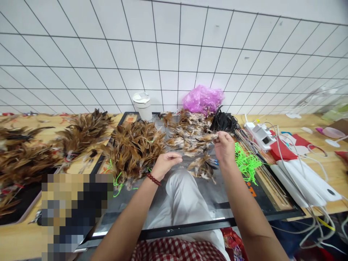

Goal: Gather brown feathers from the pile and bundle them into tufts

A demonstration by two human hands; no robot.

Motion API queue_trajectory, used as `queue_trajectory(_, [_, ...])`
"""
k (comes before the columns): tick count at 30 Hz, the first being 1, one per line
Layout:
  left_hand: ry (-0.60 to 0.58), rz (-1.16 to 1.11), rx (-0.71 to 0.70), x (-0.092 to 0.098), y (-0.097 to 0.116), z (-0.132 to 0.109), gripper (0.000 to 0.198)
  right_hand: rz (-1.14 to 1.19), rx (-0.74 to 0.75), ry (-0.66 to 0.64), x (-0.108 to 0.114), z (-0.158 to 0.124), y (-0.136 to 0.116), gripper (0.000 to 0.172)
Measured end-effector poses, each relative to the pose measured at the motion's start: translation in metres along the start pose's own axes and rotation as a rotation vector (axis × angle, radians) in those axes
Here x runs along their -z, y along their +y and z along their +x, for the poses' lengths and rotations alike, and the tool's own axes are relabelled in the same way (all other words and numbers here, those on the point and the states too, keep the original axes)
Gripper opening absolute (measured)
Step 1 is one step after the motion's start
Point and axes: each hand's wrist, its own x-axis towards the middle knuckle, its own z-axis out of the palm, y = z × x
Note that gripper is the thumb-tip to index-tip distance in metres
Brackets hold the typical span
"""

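My right hand [225,145] is raised over the dark work mat [239,203], its fingers pinched on a brown feather [208,137] at the edge of a loose pile of pale and brown feathers [190,136]. My left hand [166,163], with a red bead bracelet on the wrist, hovers with fingers curled together just right of a big heap of brown feathers [134,150]; nothing shows in it. Bright green cords [246,161] lie right of my right hand. A small bunch of feathers [202,167] rests between my hands.
More brown feather bunches [81,132] lie on the wooden table at the left. A white cup [143,105] and a pink plastic bag [202,98] stand by the tiled wall. Black cords [224,123], thin rods, a white power strip [259,132], red cloth and white cables crowd the right side.
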Motion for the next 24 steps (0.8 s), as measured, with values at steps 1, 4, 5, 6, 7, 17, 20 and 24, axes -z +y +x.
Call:
queue_trajectory(1, [0.002, 0.054, -0.021, 0.001, 0.005, 0.001, 0.038, -0.061, 0.032, -0.05, 0.002, 0.001, -0.002, 0.019])
queue_trajectory(4, [0.106, 0.212, -0.145, 0.0, 0.027, 0.003, 0.022, -0.332, 0.142, -0.289, -0.001, -0.006, -0.006, 0.015])
queue_trajectory(5, [0.159, 0.236, -0.194, -0.003, 0.034, 0.004, 0.015, -0.405, 0.158, -0.372, -0.005, -0.01, -0.006, 0.014])
queue_trajectory(6, [0.202, 0.237, -0.244, -0.006, 0.04, 0.006, 0.017, -0.448, 0.156, -0.44, -0.01, -0.014, -0.006, 0.014])
queue_trajectory(7, [0.234, 0.206, -0.305, -0.011, 0.046, 0.008, 0.019, -0.46, 0.144, -0.488, -0.014, -0.018, -0.005, 0.014])
queue_trajectory(17, [-0.139, -0.225, -0.146, -0.048, 0.022, 0.012, 0.032, -0.309, -0.047, -0.518, -0.034, -0.048, 0.018, 0.021])
queue_trajectory(20, [-0.213, -0.392, 0.059, -0.036, 0.014, 0.004, 0.033, -0.352, -0.017, -0.539, -0.036, -0.054, 0.024, 0.021])
queue_trajectory(24, [-0.206, -0.348, 0.116, -0.021, 0.004, -0.003, 0.033, -0.425, 0.092, -0.61, -0.04, -0.065, 0.03, 0.02])
